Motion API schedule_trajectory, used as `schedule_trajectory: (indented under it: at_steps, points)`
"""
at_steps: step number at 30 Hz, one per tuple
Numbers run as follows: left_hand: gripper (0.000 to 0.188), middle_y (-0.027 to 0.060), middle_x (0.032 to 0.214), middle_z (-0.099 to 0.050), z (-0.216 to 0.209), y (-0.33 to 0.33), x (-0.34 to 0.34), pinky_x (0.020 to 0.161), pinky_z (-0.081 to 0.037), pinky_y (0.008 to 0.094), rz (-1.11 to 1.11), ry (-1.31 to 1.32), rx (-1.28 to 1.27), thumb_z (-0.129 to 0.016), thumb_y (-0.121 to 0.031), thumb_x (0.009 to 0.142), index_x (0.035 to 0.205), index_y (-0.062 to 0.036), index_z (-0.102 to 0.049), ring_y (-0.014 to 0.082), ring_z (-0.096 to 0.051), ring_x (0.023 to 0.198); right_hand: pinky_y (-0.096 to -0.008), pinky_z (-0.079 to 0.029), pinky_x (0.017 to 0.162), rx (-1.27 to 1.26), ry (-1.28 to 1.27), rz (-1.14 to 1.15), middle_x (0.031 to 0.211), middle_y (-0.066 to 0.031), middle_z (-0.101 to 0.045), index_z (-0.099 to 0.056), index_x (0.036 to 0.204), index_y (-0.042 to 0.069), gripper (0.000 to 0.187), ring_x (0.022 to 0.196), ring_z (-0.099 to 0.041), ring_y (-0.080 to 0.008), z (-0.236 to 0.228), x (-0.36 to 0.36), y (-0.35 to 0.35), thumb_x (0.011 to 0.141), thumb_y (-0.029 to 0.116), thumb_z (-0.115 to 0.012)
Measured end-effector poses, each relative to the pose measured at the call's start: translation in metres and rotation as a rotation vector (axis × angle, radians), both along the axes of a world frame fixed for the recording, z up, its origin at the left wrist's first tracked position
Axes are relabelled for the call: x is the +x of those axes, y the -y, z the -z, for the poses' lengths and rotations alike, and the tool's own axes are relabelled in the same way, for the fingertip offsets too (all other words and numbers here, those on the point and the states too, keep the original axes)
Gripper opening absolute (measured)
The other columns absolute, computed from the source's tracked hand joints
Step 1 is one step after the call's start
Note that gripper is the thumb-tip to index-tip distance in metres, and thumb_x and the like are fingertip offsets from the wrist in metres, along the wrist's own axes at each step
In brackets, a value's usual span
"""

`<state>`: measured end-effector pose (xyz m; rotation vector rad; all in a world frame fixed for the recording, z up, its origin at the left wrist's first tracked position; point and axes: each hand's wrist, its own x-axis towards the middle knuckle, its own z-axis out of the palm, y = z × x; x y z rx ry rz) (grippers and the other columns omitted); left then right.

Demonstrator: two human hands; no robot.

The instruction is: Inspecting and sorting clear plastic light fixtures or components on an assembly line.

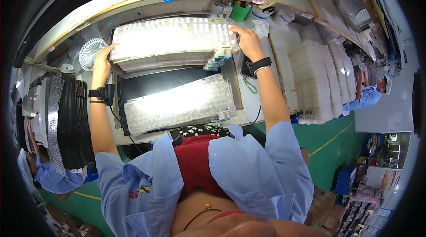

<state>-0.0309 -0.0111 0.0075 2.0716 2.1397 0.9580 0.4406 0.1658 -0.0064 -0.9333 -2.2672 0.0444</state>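
One clear panel is lying near the person on the black mat, apart from the others; beyond it, more are sitting in a stack of clear panels, so the sorting is looking partway along, though I cannot tell which pieces are finished or how many are remaining; the left hand is touching the stack's left end, the right hand its far right corner; glare is hiding the surfaces, and I cannot tell whether the fingers are gripping or only resting; a dark cable is hanging beside the nearer panel, possibly getting in the way; a green cord is lying to the right; a white fan is standing just beside the left hand; a green cup is standing behind the stack.
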Motion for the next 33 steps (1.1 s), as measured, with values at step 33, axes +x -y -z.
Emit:
schedule_trajectory:
  at_steps: [33]
  points:
    - [0.034,0.0183,0.098,-0.057,0.084,0.178,0.102,0.07,-0.045,0.0317,-0.552,0.155,-0.326,-0.062,-0.018,0.08,0.105,0.0047,-0.055,0.0225,-0.055,0.073,-0.0268,-0.044,0.062,-0.833,-0.166,0.192,0.079,-0.0092,-0.057,-0.052,0.11,0.0,0.031,0.064,-0.053,-0.0156,0.093,0.038,0.183,0.081,0.011,-0.057]
